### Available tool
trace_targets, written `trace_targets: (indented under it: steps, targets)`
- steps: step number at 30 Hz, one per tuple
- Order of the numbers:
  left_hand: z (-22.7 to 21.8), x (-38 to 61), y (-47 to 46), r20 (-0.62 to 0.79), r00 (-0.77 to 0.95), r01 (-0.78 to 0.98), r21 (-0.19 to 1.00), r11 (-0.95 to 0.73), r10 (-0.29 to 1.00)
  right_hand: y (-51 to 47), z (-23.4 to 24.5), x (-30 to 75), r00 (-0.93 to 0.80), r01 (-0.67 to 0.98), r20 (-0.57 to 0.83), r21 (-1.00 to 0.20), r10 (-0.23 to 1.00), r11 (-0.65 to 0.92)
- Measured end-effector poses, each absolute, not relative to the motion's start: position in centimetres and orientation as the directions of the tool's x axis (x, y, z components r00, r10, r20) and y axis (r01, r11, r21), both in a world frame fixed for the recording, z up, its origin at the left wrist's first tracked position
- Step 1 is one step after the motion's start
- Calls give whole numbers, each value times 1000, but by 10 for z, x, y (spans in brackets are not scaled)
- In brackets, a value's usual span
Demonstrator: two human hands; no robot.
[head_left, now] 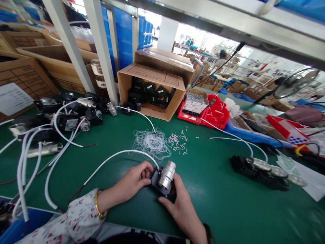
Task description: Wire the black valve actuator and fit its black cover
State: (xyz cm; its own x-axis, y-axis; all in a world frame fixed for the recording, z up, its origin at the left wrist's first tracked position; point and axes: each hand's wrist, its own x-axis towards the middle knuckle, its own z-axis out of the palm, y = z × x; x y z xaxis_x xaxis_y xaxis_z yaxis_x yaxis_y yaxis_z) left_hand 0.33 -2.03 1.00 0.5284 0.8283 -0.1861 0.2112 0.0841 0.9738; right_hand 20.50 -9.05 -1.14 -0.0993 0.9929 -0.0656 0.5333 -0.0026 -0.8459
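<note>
A motorized valve [167, 175], a silver metal body on a black housing, sits low over the green tabletop in front of me. My right hand [180, 200] grips its right side, thumb near the front edge and fingers partly hidden behind. At the housing's left edge, my left hand [138, 178] has its fingers curled, with thumb and fingertips against it. From the housing a white cable [114, 152] arcs left and ends in thin dark red wires. Just beyond lie a tangle of clear thin line [152, 142] and a pile of small screws [176, 139].
Several valves with cables [68, 118] crowd the left side; a row of valves [264, 171] lies at right. Behind stand a cardboard box [152, 113] of black housings and a red bin [188, 117]. Metal posts [100, 47] rise at left. A fan [296, 83] is at far right.
</note>
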Motion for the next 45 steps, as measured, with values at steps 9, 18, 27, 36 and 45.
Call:
trace_targets:
  steps: [9, 18, 27, 36, 45]
  targets:
    - [-3, -3, -20, -170, 587, 89, 985, 146, 792, -88, -2, 209, -168, 526, -71, -850, 983, 29]
    - [0, -2, -28, -154, 516, 155, 984, 85, 842, -86, -8, 208, -153, 541, -56, -840, 987, 36]
    - [3, 5, -32, -158, 451, 185, 979, 81, 879, -87, -8, 207, -148, 532, -51, -846, 988, 36]
    - [-1, 8, -32, -174, 414, 173, 979, 111, 893, -85, -9, 206, -148, 543, -78, -840, 986, 15]
    - [5, -5, -29, -185, 256, -126, 967, 222, 949, -89, -20, 203, -118, 666, 35, -739, 992, 105]
